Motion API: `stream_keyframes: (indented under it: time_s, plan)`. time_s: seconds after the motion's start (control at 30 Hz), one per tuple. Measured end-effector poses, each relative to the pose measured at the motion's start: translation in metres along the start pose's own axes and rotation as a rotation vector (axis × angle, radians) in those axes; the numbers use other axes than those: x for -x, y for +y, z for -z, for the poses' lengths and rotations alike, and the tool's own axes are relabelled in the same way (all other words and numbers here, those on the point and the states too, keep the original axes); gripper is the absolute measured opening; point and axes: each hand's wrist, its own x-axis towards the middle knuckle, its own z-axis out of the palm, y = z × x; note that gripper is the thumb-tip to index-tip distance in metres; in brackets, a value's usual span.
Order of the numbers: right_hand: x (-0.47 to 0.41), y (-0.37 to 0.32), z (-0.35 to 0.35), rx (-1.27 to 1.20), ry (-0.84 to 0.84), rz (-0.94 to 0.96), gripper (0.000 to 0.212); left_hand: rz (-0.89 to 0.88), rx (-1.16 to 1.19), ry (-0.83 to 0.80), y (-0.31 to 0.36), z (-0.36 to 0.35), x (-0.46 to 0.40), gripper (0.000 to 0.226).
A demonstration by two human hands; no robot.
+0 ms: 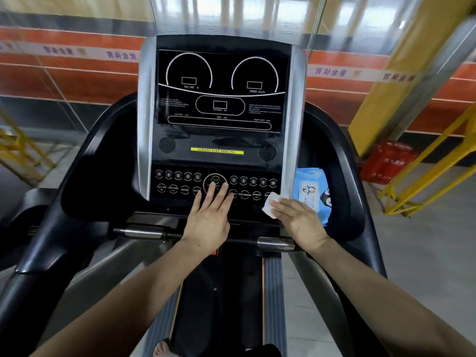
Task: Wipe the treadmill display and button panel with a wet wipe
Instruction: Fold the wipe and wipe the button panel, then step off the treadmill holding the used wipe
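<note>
Head view, wet wipe (270,205) under right hand (300,224)

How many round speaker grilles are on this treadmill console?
2: the left speaker grille sits below the display's lower left corner, the right speaker grille below its lower right. None seem hidden.

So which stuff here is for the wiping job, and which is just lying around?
For the job:
- wet wipe, under the right hand
- button panel, left hand resting flat on it
- display
- blue wipe pack

Just lying around:
- red crate
- yellow metal frame
</note>
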Motion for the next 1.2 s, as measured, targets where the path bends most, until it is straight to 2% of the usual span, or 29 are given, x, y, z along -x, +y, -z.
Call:
stream_keyframes:
  time_s: [0.17, 0.27, 0.37, 0.47, 0.63, 0.77, 0.83, 0.9, 1.0, 1.07, 1.2]
  plan:
    - [0.005, -0.030, -0.001, -0.089, 0.011, -0.139, 0.051, 0.032, 0.023, 0.012, 0.008, -0.004, 0.008, 0.067]
    - [-0.001, -0.053, 0.005, -0.289, 0.119, -0.312, 0.041, 0.072, 0.067, 0.017, 0.013, -0.001, 0.014, 0.065]
    - [-0.018, -0.083, 0.018, -0.475, 0.202, -0.416, 0.028, 0.181, 0.173, 0.062, 0.013, 0.003, 0.024, 0.064]
    - [-0.037, -0.110, 0.027, -0.593, 0.229, -0.424, 0.023, 0.290, 0.212, 0.133, 0.007, 0.008, 0.044, 0.063]
    - [-0.060, -0.166, 0.036, -0.753, 0.262, -0.346, 0.023, 0.442, 0.186, 0.156, -0.022, 0.027, 0.102, 0.063]
    - [-0.072, -0.225, 0.038, -0.866, 0.208, -0.239, 0.025, 0.572, 0.150, 0.183, -0.050, 0.046, 0.157, 0.060]
    - [-0.078, -0.261, 0.038, -0.910, 0.170, -0.185, 0.025, 0.616, 0.138, 0.224, -0.061, 0.053, 0.192, 0.068]
    - [-0.085, -0.305, 0.038, -0.953, 0.105, -0.116, 0.025, 0.689, 0.127, 0.254, -0.076, 0.056, 0.237, 0.070]
    - [-0.084, -0.382, 0.042, -0.994, 0.003, -0.025, 0.023, 0.835, 0.111, 0.284, -0.098, 0.059, 0.312, 0.062]
    - [-0.078, -0.440, 0.048, -0.988, -0.046, 0.036, 0.021, 0.937, 0.101, 0.293, -0.108, 0.063, 0.369, 0.067]
    - [-0.047, -0.566, 0.062, -1.019, -0.045, 0.200, 0.018, 1.062, 0.082, 0.344, -0.121, 0.070, 0.502, 0.060]
